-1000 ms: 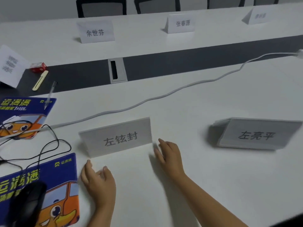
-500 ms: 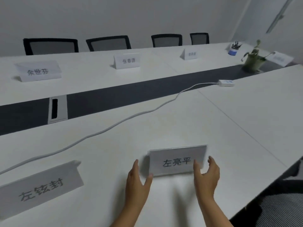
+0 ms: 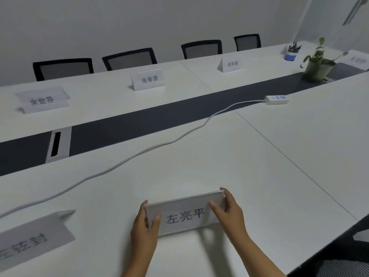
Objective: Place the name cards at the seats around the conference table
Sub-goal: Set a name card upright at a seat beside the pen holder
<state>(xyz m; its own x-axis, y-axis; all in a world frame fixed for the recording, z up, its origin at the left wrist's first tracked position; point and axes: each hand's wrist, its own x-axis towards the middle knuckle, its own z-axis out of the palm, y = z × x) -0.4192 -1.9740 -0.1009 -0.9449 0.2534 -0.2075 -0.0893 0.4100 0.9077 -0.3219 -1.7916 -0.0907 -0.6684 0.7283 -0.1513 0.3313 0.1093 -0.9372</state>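
Observation:
A grey name card reading 左亮平 (image 3: 184,215) is at the near edge of the white conference table (image 3: 219,156), and whether it rests on the top I cannot tell. My left hand (image 3: 144,226) pinches its left end, thumb in front. My right hand (image 3: 228,210) pinches its right end, thumb across the front face. Another placed name card (image 3: 34,238) stands to the left. Three name cards stand along the far side: 余世芬 (image 3: 43,99), 张春源 (image 3: 148,79) and 李利春 (image 3: 231,64).
A white cable (image 3: 139,153) runs across the table to a power strip (image 3: 276,99). A cable port (image 3: 58,143) sits in the dark centre strip. A potted plant (image 3: 317,63), a pen cup (image 3: 291,52) and a further card (image 3: 357,59) stand far right. Black chairs (image 3: 129,57) line the far side.
The view swung right from the first card to the 左亮平 card. Both hands left the first card and now pinch the ends of the second one.

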